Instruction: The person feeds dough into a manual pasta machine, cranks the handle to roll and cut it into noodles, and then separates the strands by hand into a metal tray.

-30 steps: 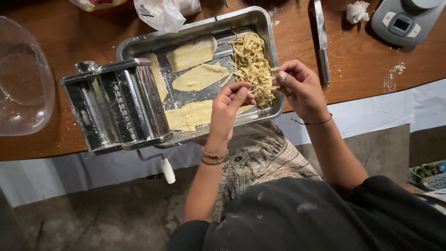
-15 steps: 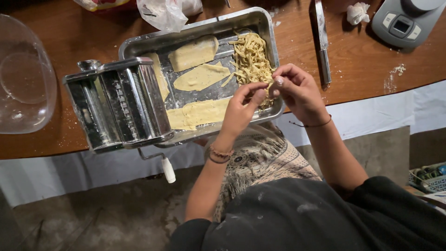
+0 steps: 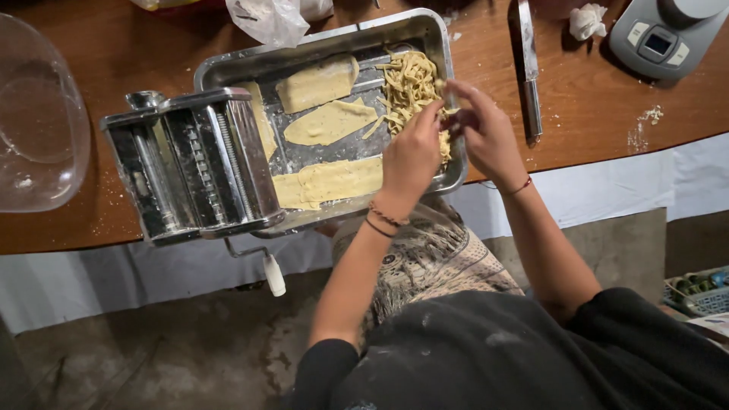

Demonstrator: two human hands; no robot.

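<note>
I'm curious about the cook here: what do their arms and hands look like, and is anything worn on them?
Both hands are bare, without gloves. The left hand has two thin dark bracelets at the wrist; the right hand has one thin red cord bracelet. The forearms are uncovered, and black sleeves dusted with pale specks start about the elbows.

Tray (image 3: 437,45): shiny metal, flour-dusted. Pasta machine (image 3: 194,163): polished chrome steel (white plastic crank grip). Bench (image 3: 585,114): brown wood, smooth. Bowl (image 3: 38,114): clear plastic.

A brown wooden table (image 3: 592,106) fills the upper view, a white cloth (image 3: 607,193) hanging along its near edge above a grey concrete floor (image 3: 152,357).
</note>
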